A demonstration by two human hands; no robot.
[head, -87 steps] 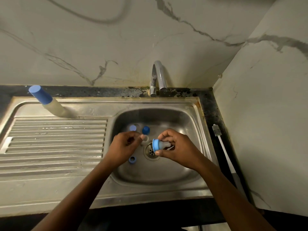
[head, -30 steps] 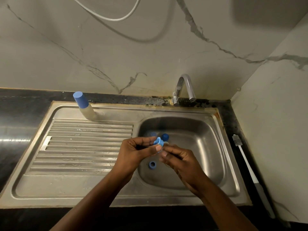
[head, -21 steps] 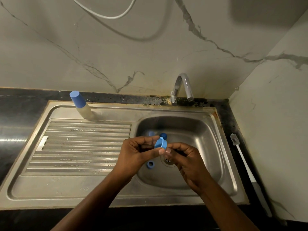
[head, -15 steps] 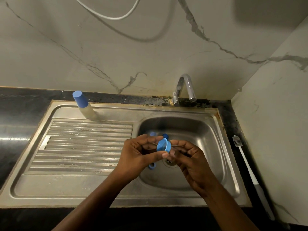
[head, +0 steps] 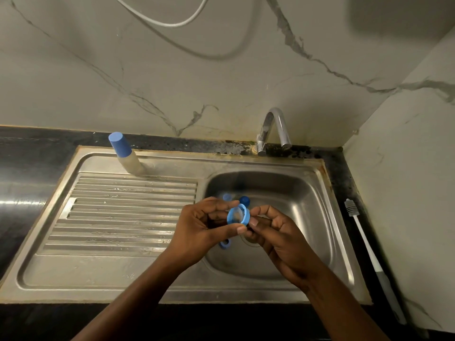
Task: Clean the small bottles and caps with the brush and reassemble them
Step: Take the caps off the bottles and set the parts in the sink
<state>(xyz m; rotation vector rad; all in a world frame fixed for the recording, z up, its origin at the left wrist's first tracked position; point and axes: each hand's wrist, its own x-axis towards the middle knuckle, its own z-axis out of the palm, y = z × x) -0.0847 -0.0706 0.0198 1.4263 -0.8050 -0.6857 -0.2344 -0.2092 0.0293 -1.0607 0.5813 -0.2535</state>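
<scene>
Left hand (head: 204, 225) and right hand (head: 283, 238) pinch 1 blue cap (head: 237, 216) between them; the brush (head: 361, 232) lies right of both hands.

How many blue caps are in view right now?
5: bottle's cap at the drainboard's back edge; held cap in the left hand; dark cap and pale cap farther back in the basin; fifth cap under the left hand. More may be hidden.

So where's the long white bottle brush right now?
In the head view, the long white bottle brush lies on the dark counter, right of the steel sink basin, beside the marble wall.
</scene>
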